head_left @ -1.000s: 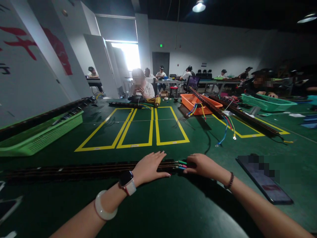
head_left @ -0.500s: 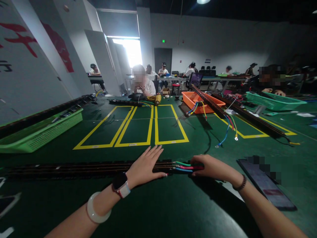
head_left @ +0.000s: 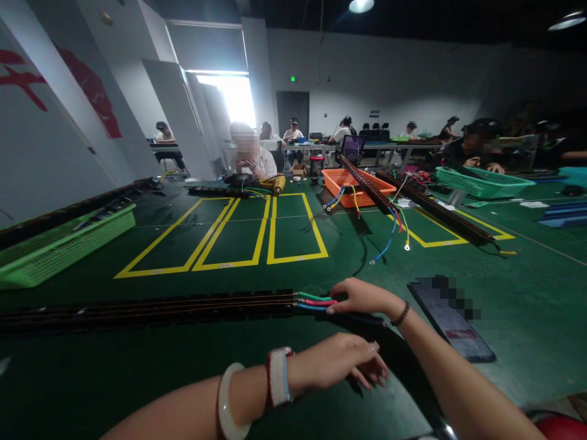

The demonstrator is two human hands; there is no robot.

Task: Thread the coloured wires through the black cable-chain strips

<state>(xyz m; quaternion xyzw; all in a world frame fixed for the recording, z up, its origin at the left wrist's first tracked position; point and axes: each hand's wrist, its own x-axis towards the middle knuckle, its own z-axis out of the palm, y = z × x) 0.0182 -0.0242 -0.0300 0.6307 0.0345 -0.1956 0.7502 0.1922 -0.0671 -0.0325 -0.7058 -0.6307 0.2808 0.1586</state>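
Observation:
A long black strip with thin copper-coloured lines along it lies across the table in front of me. From its right end come green, red and blue wires. My right hand is closed around these wires, just past the strip's end; its grip hides their far ends. Nearer to me, my left hand, with a watch band and a pale bangle on the arm, hangs over the table. Its fingers point right, curled loosely and partly apart, with nothing visible in them. The strip is not touched by it.
A phone lies right of my right arm. Beyond are yellow taped frames, a green basket, an orange basket with another wired strip across it, and a teal basket. People sit across the table and farther back.
My left hand has lifted off the black strip and moved right and towards me. My right hand stays at the wires. The whole view has shifted slightly, with more of the right side showing.

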